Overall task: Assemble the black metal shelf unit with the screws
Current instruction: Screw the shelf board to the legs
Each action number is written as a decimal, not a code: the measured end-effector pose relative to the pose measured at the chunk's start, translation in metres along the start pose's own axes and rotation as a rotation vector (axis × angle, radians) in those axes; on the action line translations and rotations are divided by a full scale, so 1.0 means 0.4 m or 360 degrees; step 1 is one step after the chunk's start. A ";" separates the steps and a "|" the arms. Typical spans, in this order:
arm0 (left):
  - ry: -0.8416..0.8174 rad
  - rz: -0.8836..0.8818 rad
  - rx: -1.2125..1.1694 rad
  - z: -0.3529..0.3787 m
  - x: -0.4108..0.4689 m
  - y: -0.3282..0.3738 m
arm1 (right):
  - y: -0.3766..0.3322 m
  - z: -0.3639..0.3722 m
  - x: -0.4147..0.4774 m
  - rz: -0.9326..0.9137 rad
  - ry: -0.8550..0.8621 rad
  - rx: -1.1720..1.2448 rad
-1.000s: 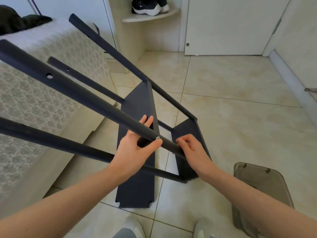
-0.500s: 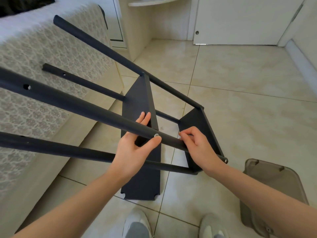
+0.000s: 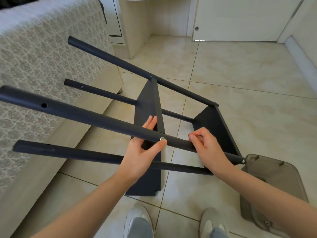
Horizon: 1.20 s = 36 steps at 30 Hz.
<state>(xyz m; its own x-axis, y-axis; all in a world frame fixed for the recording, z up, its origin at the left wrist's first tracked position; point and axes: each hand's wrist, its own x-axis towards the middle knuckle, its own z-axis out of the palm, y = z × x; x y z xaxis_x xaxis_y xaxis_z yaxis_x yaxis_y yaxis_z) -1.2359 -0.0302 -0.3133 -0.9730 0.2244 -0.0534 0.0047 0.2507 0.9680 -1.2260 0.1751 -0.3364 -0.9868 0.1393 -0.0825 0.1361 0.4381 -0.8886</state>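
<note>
The black metal shelf unit (image 3: 149,103) lies tipped on the tiled floor, several round posts pointing to the left. Two flat shelf panels join the posts; the longer one (image 3: 147,184) reaches down toward my feet. My left hand (image 3: 142,152) grips the nearest post (image 3: 85,115), thumb beside a silver screw (image 3: 162,138), fingers straight behind the post against the panel. My right hand (image 3: 208,148) holds the same post further right, fingers curled over it. Another screw (image 3: 243,161) shows at that post's right end. Empty screw holes mark the posts' left parts.
A bed with a patterned cover (image 3: 42,69) runs along the left, close to the post ends. A grey translucent plastic lid or tray (image 3: 267,189) lies on the floor at the right. My two shoes (image 3: 137,220) stand at the bottom. A white door (image 3: 240,18) is behind.
The unit's post ends have come into view and now sit lower and further right in frame; the view has tilted downward. Both hands keep their hold on the nearest post.
</note>
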 end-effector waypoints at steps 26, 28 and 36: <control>-0.0145 -0.0522 -0.0483 0.100 -0.049 -0.247 | 0.130 -0.003 -0.035 0.0176 -0.0122 -0.0260; -0.0147 -0.0574 -0.0479 0.102 -0.057 -0.263 | 0.139 0.005 -0.041 0.0173 -0.0139 -0.0288; -0.0173 -0.0736 -0.0407 0.087 -0.080 -0.316 | 0.181 0.043 -0.071 0.0261 -0.0146 -0.0273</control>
<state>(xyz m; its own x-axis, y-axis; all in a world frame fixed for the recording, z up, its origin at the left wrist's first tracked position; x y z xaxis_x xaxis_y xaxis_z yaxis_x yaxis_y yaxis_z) -1.1971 -0.0363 -0.4426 -0.8306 0.2445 -0.5004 -0.4884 0.1121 0.8654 -1.1898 0.1877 -0.4063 -0.9531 0.1431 -0.2666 0.3000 0.5615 -0.7712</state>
